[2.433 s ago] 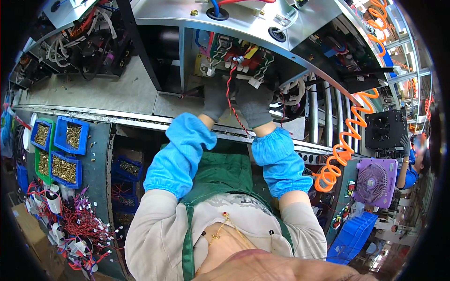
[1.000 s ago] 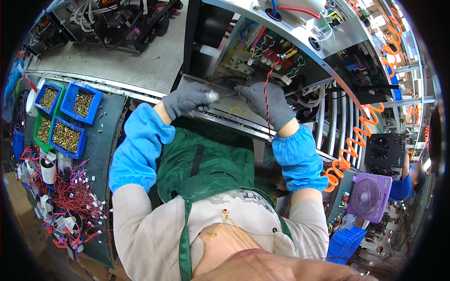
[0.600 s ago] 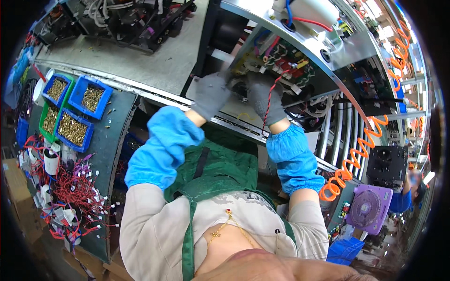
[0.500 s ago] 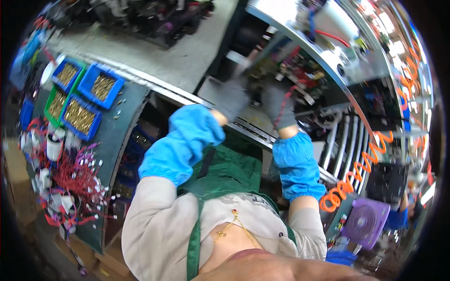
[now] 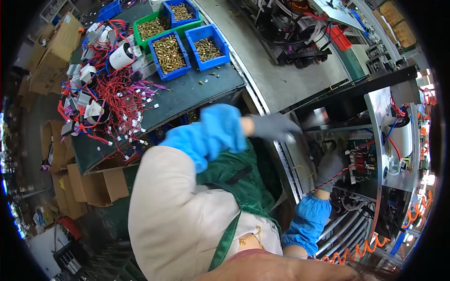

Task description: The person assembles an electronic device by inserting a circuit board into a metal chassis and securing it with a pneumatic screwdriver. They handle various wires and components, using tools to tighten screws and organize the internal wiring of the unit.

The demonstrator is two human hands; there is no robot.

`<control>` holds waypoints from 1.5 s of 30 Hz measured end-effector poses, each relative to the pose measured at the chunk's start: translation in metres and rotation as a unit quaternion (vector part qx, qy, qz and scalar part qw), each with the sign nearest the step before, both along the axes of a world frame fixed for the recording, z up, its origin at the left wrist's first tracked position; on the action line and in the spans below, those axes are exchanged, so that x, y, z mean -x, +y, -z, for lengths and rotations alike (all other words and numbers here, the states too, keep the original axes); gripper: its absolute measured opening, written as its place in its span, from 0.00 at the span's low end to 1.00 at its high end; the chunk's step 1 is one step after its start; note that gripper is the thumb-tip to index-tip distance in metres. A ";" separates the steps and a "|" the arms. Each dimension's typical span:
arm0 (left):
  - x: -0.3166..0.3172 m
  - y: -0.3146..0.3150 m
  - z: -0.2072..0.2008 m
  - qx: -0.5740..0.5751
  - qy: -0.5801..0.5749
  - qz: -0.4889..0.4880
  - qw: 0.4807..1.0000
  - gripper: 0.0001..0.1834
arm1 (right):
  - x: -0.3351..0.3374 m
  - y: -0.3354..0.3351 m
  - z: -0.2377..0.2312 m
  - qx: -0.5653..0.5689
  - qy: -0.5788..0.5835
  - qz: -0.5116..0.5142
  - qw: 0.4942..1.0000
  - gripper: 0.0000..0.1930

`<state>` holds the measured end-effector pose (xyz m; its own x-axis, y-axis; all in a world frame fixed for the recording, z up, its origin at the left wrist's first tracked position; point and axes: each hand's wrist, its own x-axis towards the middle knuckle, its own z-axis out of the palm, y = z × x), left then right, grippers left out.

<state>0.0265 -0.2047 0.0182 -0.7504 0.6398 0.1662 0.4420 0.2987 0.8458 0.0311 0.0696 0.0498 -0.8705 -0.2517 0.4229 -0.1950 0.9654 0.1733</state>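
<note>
Two grips (image 5: 275,127) (image 5: 330,169), left half-curled, right behind wire (image 5: 341,173)

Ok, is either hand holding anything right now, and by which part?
It cannot be told: the left hand is blurred, and the right hand, beside the circuit board, shows no clear grip.

Matt grey cloth covers the hands (image 5: 330,167); the blue oversleeves (image 5: 206,136) and green apron (image 5: 248,187) are crumpled cloth. Smooth plastic bins (image 5: 213,62) hold glossy, brassy metal fittings (image 5: 168,55) on a matt green surface (image 5: 187,93). The rollers (image 5: 349,229) are shiny metal, the silvery panel (image 5: 376,107) smooth sheet metal, the boxes (image 5: 56,54) dull brown cardboard.
</note>
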 end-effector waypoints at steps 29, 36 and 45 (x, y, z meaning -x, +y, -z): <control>-0.292 -0.307 -0.047 0.333 0.054 -0.758 0.558 0.18 | -0.037 -0.053 -0.009 -0.030 -0.202 -0.230 0.952 0.08; -0.260 -0.364 -0.052 0.501 0.016 -0.621 0.602 0.32 | -0.034 -0.070 0.000 -0.024 -0.215 -0.258 0.942 0.08; -0.363 -0.405 -0.065 0.130 0.042 -0.792 0.596 0.21 | -0.028 -0.079 0.010 -0.045 -0.240 -0.243 0.939 0.06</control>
<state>0.3896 -0.6096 0.0831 -0.4431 -0.8466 0.2949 -0.5301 0.5127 0.6753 0.0594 -0.0094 0.0403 -0.7282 -0.6847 -0.0311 -0.6854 0.7276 0.0283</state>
